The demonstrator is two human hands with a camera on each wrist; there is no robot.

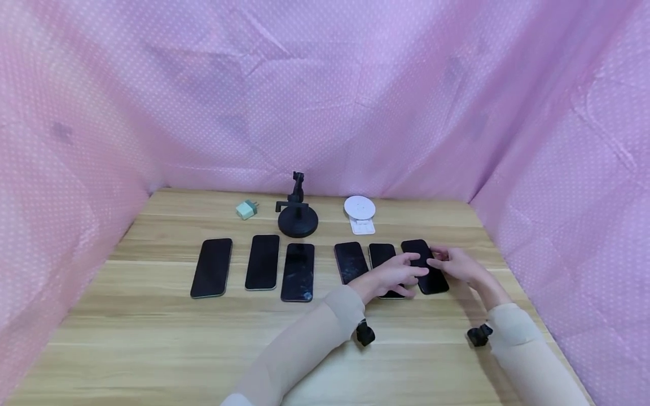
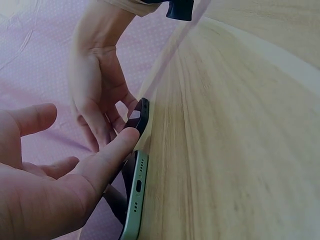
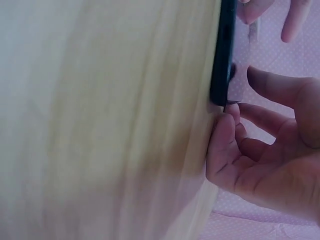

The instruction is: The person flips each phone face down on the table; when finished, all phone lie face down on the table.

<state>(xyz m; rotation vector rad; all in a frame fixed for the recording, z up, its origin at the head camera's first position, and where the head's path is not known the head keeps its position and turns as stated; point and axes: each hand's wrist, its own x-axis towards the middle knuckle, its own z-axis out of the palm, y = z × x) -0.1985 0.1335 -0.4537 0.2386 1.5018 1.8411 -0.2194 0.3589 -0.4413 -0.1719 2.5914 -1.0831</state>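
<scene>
My right hand (image 1: 459, 266) is at the rightmost black phone (image 1: 425, 272), its fingers right at the phone's right edge. In the right wrist view the thumb of that right hand (image 3: 270, 150) stands apart above the screen of the phone (image 3: 224, 55), while the other fingers bend low at its side. My left hand (image 1: 391, 275), fingers spread, is over the neighbouring phone (image 1: 382, 254) and hides part of it. The left wrist view shows this phone's pale green edge (image 2: 135, 200) with the charging port, under the left hand (image 2: 55, 185).
More phones lie left of the hands: a dark one (image 1: 350, 260), a smudged one (image 1: 298, 273) and others (image 1: 263, 262) further left. Behind them stand a black phone holder (image 1: 298, 221), a white round stand (image 1: 359, 207) and a pale green charger plug (image 1: 246, 210). Pink curtain (image 1: 325, 96) surrounds the table.
</scene>
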